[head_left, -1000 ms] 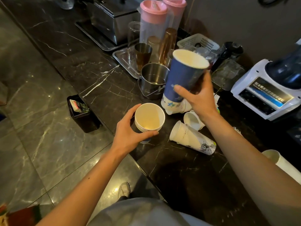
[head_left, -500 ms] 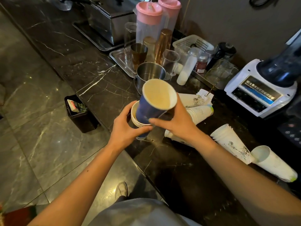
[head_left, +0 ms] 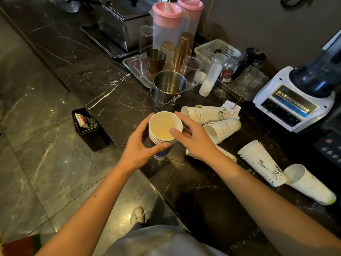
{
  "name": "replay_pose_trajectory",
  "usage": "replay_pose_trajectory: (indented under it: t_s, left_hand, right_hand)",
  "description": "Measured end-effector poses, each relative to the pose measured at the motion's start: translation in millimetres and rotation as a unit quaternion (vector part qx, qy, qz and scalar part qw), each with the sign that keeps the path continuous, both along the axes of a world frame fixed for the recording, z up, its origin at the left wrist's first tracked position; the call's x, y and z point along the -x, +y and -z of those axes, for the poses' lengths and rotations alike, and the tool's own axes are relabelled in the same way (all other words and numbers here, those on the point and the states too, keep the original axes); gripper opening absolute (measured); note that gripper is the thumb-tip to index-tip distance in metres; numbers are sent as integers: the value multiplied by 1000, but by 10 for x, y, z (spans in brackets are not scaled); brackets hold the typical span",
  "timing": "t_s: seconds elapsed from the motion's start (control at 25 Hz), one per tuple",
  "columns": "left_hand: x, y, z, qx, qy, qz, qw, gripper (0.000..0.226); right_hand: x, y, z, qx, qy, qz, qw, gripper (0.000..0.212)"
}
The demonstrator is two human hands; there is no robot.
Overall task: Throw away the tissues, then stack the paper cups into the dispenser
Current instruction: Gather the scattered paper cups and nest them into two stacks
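Note:
A stack of blue paper cups stands upright near the front edge of the black marble counter. My left hand grips its side from the left. My right hand touches the top rim with thumb and fingers spread around it. White printed paper cups lie on their sides: a pair behind my right hand, another stack beside them, one stack and a single cup to the right. A crumpled tissue lies by the lying cups.
A black bin stands on the floor left of the counter. Behind the cups are a steel pail, a metal tray with glasses and shakers, two pink-lidded jugs, a white basket and a blender.
My right hand brought the blue cup down from above and pushed it into the stack held by my left hand. It has now let go of the cup's side and touches the rim.

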State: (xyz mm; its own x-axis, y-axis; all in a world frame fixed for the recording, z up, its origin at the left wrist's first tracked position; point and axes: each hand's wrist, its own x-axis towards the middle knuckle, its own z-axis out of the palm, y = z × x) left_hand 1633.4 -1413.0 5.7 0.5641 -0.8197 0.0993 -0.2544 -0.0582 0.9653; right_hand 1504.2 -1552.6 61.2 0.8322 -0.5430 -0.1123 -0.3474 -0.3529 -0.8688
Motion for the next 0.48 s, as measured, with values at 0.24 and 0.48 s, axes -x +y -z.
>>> replay_pose_trajectory:
  t_s: [0.24,0.48]
  left_hand:
    - [-52,28,3,-16,-23,4,1000,78]
    - [-196,-59,-68,9,-28,15,999,81]
  right_hand:
    - [56,-58,119,-76,-21,-17,997,77]
    - [22,-39,242,-107,-51,18,993,72]
